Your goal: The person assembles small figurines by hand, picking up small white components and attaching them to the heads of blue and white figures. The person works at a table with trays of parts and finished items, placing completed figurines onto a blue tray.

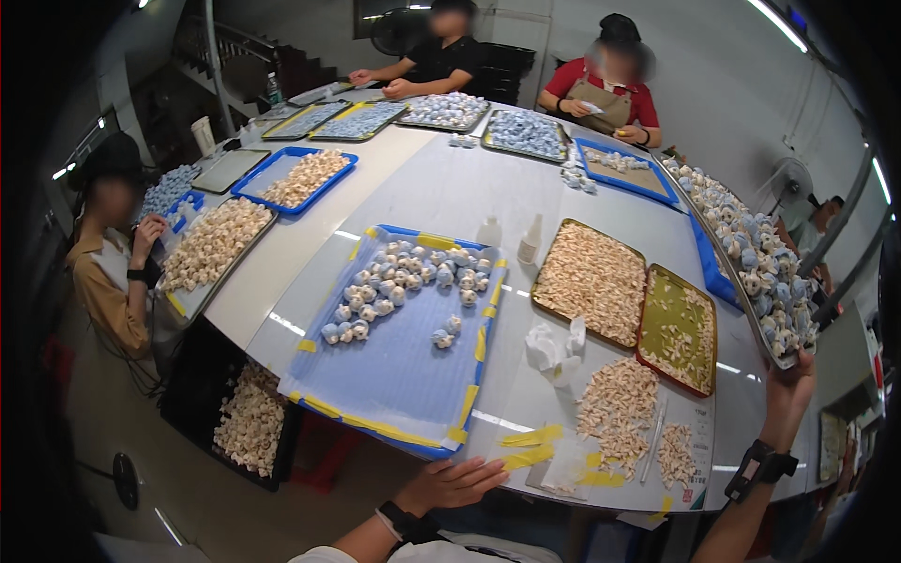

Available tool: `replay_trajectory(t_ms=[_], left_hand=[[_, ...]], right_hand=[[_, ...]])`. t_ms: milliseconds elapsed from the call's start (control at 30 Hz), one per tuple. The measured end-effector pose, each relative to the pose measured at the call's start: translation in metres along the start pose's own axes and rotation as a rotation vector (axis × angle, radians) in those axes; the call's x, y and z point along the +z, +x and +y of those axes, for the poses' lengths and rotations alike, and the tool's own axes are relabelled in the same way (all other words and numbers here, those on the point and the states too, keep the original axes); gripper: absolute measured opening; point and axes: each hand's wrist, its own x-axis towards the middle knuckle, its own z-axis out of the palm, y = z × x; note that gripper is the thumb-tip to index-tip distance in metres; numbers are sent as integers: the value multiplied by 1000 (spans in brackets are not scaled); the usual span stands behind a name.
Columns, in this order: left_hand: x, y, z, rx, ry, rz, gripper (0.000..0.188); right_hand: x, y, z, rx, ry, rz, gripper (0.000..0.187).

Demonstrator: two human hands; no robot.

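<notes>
My left hand (456, 484) rests at the table's front edge with its fingers stretched out, holding nothing. It is beside the near corner of a blue tray (375, 428) edged with yellow tape. Several small blue-and-white round pieces (385, 281) sit toward that tray's far side. At the right, my right hand (794, 377) grips the near end of a metal tray (730, 274), which looks tilted. Blue-and-white pieces (751, 239) crowd that tray. My right hand's fingers are partly hidden by it.
Between my hands lie loose cream pieces (617, 408), crumpled tissue (554, 355) and yellow tape strips (530, 448). Beyond are two trays of small cream pieces (591, 281) (678, 328) and a small bottle (530, 239). Co-workers sit at the far side and left.
</notes>
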Motion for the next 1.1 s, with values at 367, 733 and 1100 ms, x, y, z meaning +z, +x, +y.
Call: replay_trajectory(t_ms=[367, 733, 1100], left_hand=[[21, -10, 3, -7, -6, 104, 29], [20, 2, 0, 20, -69, 244, 17], [17, -8, -1, 60, -2, 46, 29]], right_hand=[[39, 63, 96, 159, 76, 116, 24], [52, 65, 142, 195, -40, 204, 24], [29, 105, 165, 273, -91, 219, 36]])
